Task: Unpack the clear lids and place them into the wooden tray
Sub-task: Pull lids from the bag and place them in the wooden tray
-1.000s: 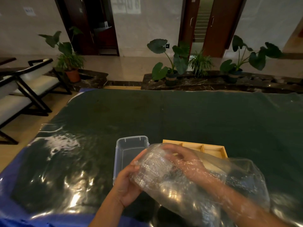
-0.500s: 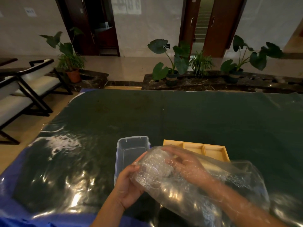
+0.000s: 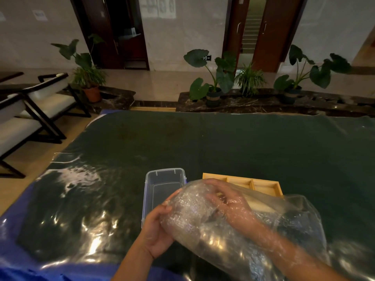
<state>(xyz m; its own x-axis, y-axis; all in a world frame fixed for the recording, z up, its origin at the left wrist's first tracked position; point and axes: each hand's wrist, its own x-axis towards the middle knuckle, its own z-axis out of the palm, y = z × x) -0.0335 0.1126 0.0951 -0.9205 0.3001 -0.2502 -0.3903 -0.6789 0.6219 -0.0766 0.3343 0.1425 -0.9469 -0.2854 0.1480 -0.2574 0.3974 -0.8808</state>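
A large clear plastic bag [image 3: 284, 226] lies across the near table, holding a crinkly stack of clear lids [image 3: 188, 209] at its closed end. My right hand [image 3: 225, 199] is deep inside the bag, fingers spread over the lids; whether it grips them is unclear. My left hand [image 3: 156, 230] clasps the bag's closed end from outside. Behind the bag sits the wooden tray [image 3: 263, 182] with its compartments, partly hidden by the plastic.
A clear plastic box [image 3: 162, 179] stands just left of the tray, touching the bag. The table is covered in dark green cloth under glossy film [image 3: 223, 142]. Chairs [image 3: 30, 110] stand to the left, potted plants [image 3: 215, 78] beyond the far edge.
My right hand has shifted slightly inside the bag, fingers moving over the lids. My left hand keeps its hold on the bag's end.
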